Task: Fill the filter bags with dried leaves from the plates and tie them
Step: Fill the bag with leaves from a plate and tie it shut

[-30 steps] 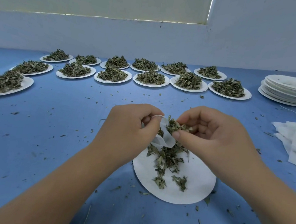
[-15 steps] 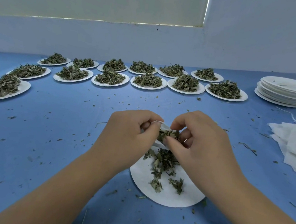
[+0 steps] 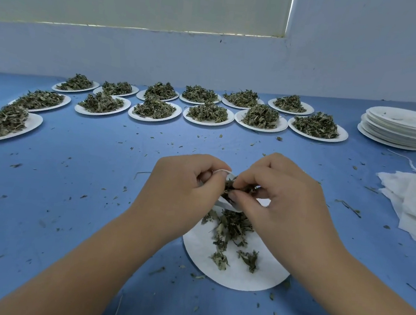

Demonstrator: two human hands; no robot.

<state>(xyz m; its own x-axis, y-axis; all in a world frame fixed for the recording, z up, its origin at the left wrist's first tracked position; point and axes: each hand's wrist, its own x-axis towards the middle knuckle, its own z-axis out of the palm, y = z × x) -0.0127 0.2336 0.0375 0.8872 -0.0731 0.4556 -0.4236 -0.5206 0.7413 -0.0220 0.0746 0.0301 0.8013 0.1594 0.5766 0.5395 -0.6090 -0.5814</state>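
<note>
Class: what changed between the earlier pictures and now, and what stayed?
The right hand moved leftward to the left hand, pushing its pinch of dried green leaves into the small white filter bag. The left hand kept its grip on the bag; the round white paper plate stayed.

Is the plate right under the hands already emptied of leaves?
No, dried leaves lie scattered across that near plate.

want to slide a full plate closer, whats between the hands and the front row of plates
Head view: only blue table with scattered leaf crumbs.
</note>
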